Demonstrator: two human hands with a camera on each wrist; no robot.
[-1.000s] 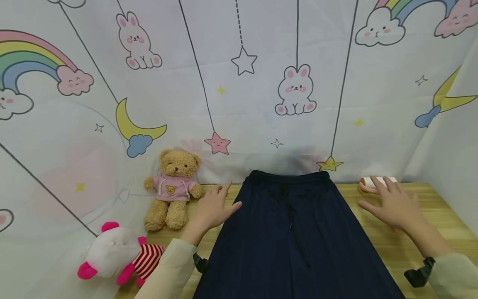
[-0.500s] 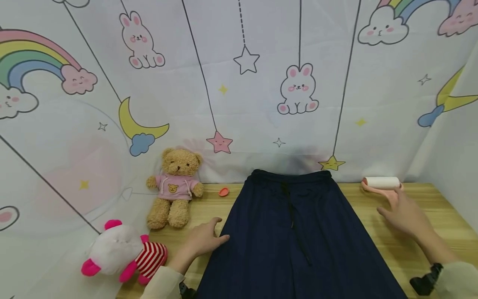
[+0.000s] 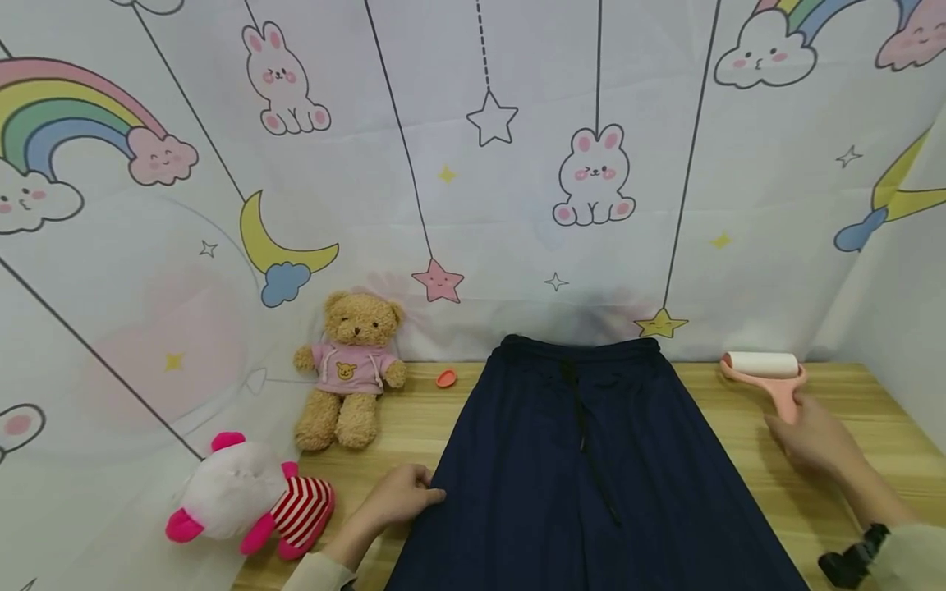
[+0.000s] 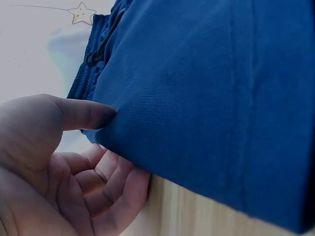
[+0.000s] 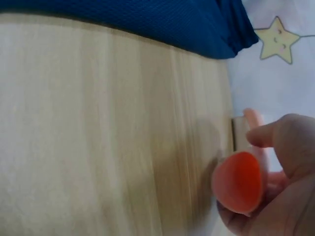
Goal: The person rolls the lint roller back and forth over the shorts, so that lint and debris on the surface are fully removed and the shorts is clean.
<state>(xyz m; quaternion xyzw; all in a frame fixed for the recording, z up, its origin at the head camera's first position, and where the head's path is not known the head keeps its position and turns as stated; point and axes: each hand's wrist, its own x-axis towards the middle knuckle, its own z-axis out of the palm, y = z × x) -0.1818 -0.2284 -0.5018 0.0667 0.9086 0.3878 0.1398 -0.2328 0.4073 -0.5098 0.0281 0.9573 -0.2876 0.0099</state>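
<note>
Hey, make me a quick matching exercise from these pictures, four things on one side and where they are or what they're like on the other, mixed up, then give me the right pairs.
Things:
1. left hand
2. right hand
3. teddy bear
4. small red-orange piece

Places and states:
A. holding the white-and-pink roller
B. lying between the teddy bear and the dark blue garment
C. pinching the edge of the dark blue garment
D. dressed in pink

Right pairs: 1-C, 2-A, 3-D, 4-B.
</note>
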